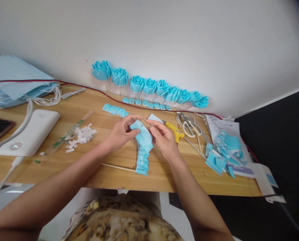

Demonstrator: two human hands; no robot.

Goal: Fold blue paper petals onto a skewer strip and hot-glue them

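Between thumb and curled fingers, my left hand [121,132] pinches a light blue fabric piece [143,136] above the desk. My right hand [164,135] is closed at the piece's right edge, thumb and index finger bent together. Something thin and tan shows between the two index fingertips; what it is I cannot make out. Just below the held piece, an overlapping row of folded blue petals [142,162] runs toward the desk's front edge. A thin wooden stick [118,166] lies to its left, its right end meeting the row.
Blue fabric roses [119,77] on sticks lean along the wall. A yellow glue gun [175,130] and white-handled scissors [191,129] lie right, beside blue scraps [228,147]. Left are paper bits [84,134], a white power bank [30,132] and a bag of face masks [16,80].
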